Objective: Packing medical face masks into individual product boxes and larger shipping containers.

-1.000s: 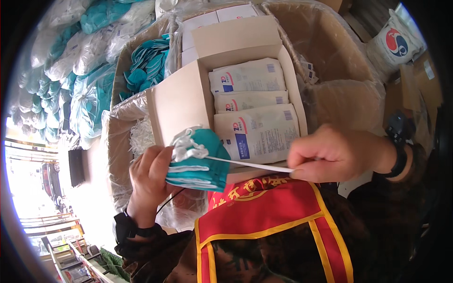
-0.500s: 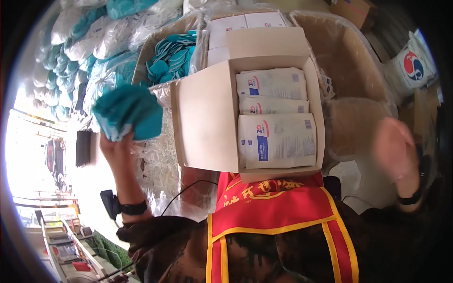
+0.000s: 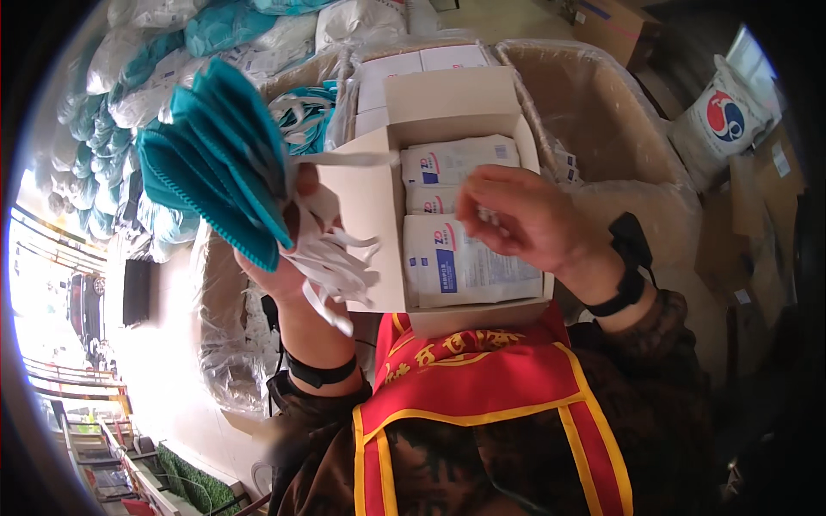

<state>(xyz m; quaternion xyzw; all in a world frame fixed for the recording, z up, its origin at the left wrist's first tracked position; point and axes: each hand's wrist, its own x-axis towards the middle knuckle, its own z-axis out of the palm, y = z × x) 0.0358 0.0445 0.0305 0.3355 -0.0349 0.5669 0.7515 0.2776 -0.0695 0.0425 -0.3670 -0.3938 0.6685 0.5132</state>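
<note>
My left hand point(image 3: 275, 273) is closed around a stack of teal face masks point(image 3: 211, 163), raised left of an open cardboard box point(image 3: 483, 322). White elastic straps point(image 3: 335, 262) hang loosely from the masks, and one strap stretches out to the right. Over the box, my right hand point(image 3: 538, 222) has its fingers curled in; whether anything is between them cannot be made out. In the box stand white printed packets point(image 3: 473, 262) in a row, partly covered by that hand. The box's left flap point(image 3: 370, 193) lies folded outward, partly behind the straps.
Behind the box, a plastic-lined carton point(image 3: 594, 112) stands right of white boxes point(image 3: 387, 73). More teal masks point(image 3: 305, 116) lie in a bin at the back left. Bagged masks point(image 3: 228, 30) are piled at the far left. A white sack point(image 3: 727, 125) stands at right.
My left hand has brought the masks up and closer, turning them so that the straps show. My right hand has come in from the far right to above the box, its fingers now curled.
</note>
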